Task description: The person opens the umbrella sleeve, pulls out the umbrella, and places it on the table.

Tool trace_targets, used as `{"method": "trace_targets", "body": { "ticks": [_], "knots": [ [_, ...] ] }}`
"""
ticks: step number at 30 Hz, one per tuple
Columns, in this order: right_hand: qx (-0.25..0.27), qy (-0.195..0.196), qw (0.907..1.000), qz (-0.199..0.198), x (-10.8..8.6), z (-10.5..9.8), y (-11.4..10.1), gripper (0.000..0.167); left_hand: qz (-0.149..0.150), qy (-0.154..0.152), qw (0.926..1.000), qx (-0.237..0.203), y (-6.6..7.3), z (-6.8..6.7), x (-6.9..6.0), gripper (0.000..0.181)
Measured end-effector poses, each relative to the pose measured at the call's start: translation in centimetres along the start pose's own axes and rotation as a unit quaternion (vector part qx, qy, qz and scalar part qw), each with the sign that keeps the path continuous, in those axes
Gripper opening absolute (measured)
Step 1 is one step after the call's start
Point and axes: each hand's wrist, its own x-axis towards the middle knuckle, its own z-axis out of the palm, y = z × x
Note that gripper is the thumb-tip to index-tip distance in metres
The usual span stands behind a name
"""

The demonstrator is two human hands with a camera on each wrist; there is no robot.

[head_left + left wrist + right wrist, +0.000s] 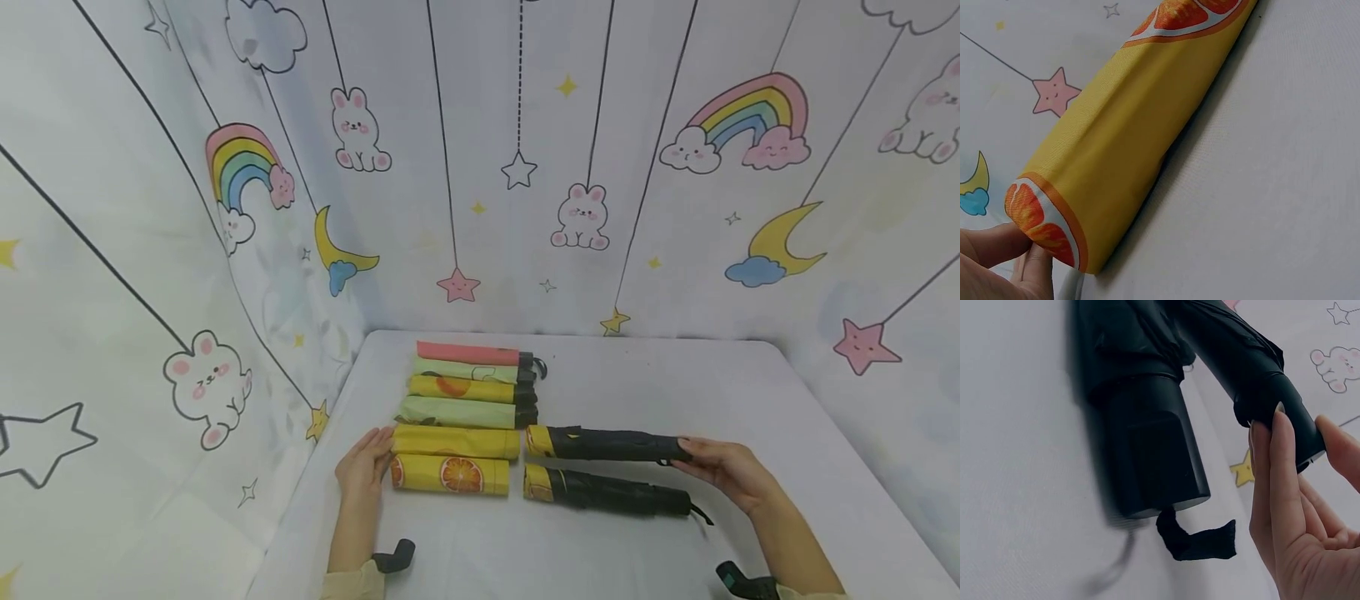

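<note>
Two yellow sleeves lie in front, the plain one (456,442) behind the orange-print one (450,475). My left hand (364,462) is at the plain sleeve's left end, thumb and fingers gripping it; in the left wrist view the orange-print sleeve (1129,125) partly hides the fingertips of that hand (1007,262). To their right lie two folded black umbrellas with yellow ends. My right hand (723,468) pinches the handle of the rear umbrella (615,444); the right wrist view shows this hand (1300,512) around it. The front umbrella (1147,450) has a dangling black strap (1207,544).
Behind the yellow sleeves, several wrapped umbrellas lie in a column: red (468,353), light green (461,369), yellow (461,388) and light green (457,411), black handles to the right. A white-covered table (600,550) bears everything, with printed curtains (480,125) behind and to the left.
</note>
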Motion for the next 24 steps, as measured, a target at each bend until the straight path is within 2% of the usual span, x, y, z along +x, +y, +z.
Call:
{"method": "trace_targets", "body": {
  "ticks": [12, 17, 24],
  "knots": [
    [0.000, -0.003, 0.9993, 0.036, 1.2, 0.0, 0.7, 0.021, 0.001, -0.002, 1.0000, 0.006, -0.1, -0.3, 0.3, 0.063],
    [-0.008, -0.033, 0.9985, 0.043, 1.7, -0.5, 0.8, 0.024, -0.003, -0.006, 0.9998, 0.021, -0.2, -0.3, 0.3, 0.063],
    [-0.026, -0.075, 0.9958, 0.047, 2.0, -1.1, 0.7, 0.023, -0.003, -0.006, 0.9998, 0.020, -0.2, -0.4, 0.1, 0.063]
  ]
}}
